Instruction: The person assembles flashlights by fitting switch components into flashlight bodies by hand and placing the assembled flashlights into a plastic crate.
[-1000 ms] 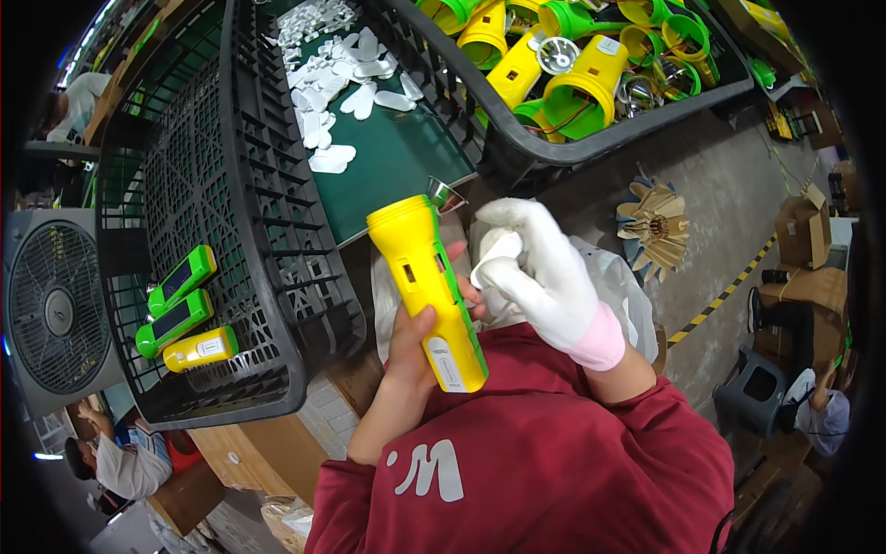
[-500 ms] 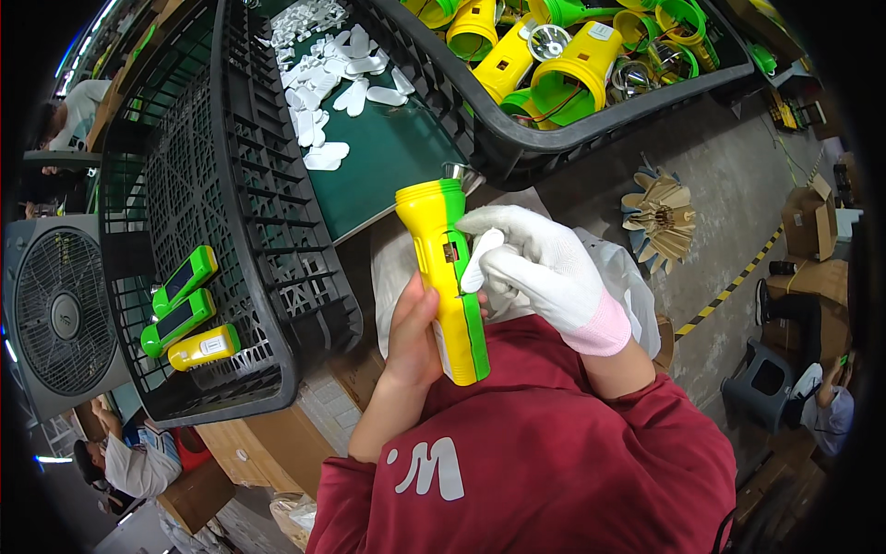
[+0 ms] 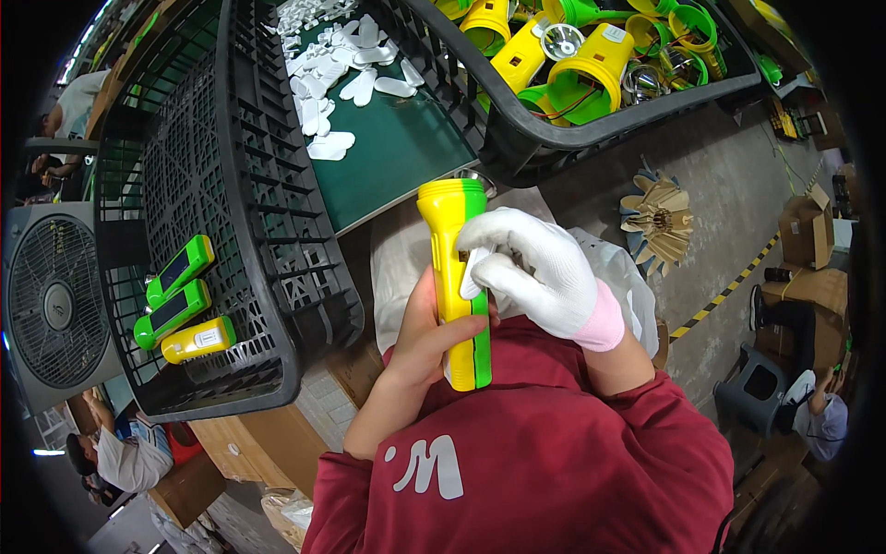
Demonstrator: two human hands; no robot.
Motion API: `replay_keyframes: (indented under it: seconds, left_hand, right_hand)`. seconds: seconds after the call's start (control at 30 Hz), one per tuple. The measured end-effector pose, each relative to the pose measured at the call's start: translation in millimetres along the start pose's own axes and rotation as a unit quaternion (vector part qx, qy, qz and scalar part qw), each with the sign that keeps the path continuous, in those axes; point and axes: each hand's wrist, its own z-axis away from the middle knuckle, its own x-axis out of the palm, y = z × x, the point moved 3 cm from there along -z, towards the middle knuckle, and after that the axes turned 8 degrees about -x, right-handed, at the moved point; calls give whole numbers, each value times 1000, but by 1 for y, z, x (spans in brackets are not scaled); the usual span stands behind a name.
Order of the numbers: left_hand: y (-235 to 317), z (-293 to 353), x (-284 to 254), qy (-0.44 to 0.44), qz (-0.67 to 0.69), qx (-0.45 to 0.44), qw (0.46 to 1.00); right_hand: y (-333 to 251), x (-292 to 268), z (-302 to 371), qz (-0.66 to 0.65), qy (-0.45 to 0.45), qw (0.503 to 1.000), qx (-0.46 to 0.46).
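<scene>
A yellow and green flashlight body (image 3: 454, 249) stands nearly upright in front of my chest, its wide threaded end up. My bare left hand (image 3: 429, 332) is wrapped round its lower part, thumb across the front. On my right hand (image 3: 535, 272) is a white glove with a pink cuff. Its thumb and fingers pinch a small white oblong plastic piece (image 3: 475, 271) against the side of the flashlight, over the slot there. The gloved fingers partly hide the slot. A small shiny reflector cup (image 3: 475, 181) shows just behind the wide end.
Loose white plastic pieces (image 3: 346, 69) lie on the green tabletop (image 3: 388, 152). At left, a black crate (image 3: 318, 305) holds several finished-looking flashlights (image 3: 180, 309). Another black crate (image 3: 591, 138), at the far right, is filled with yellow and green flashlight parts. A grey fan (image 3: 57, 305) stands far left.
The white piece has moved from beside the flashlight onto its side, over the slot. My left thumb has shifted across the flashlight's front, and the flashlight stands more upright.
</scene>
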Motion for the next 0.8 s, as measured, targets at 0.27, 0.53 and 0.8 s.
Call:
replay_keyframes:
  seconds: [0.27, 0.53, 0.8]
  left_hand:
    - [10, 3, 8, -72, 25, 4, 997]
    - [2, 2, -3, -59, -13, -40, 997]
    - [0, 3, -2, -89, -30, -94, 991]
  right_hand:
    - [-10, -1, -3, -29, -61, 998, 11]
    - [-9, -12, -8, 109, -216, 970, -24]
    - [-3, -17, -1, 147, -270, 951, -29]
